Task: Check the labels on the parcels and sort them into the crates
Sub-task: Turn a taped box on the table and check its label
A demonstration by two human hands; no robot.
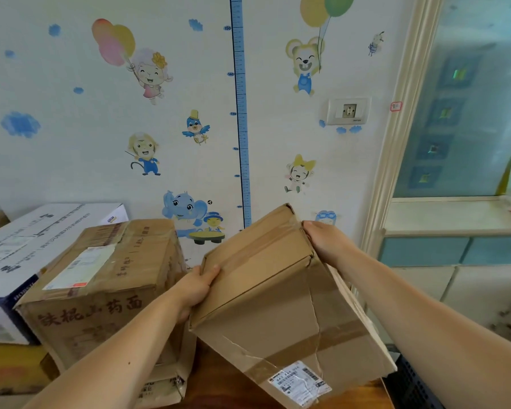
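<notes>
A battered brown cardboard parcel (281,305) is tilted in mid-air in front of me, taped across its faces, with a white shipping label (300,382) at its lower corner facing me. My left hand (196,287) grips its left edge, thumb lying on the top face. On the far upper right corner sits my right hand (325,240), fingers wrapped behind the box. A black crate (410,382) shows partly at the lower right, mostly hidden by my right forearm.
A bigger brown carton (106,287) with a white label and red characters stands to the left. Behind it lies a white and blue box (27,249). A wooden tabletop (219,385) shows below. A decorated wall is ahead, a cabinet (455,255) to the right.
</notes>
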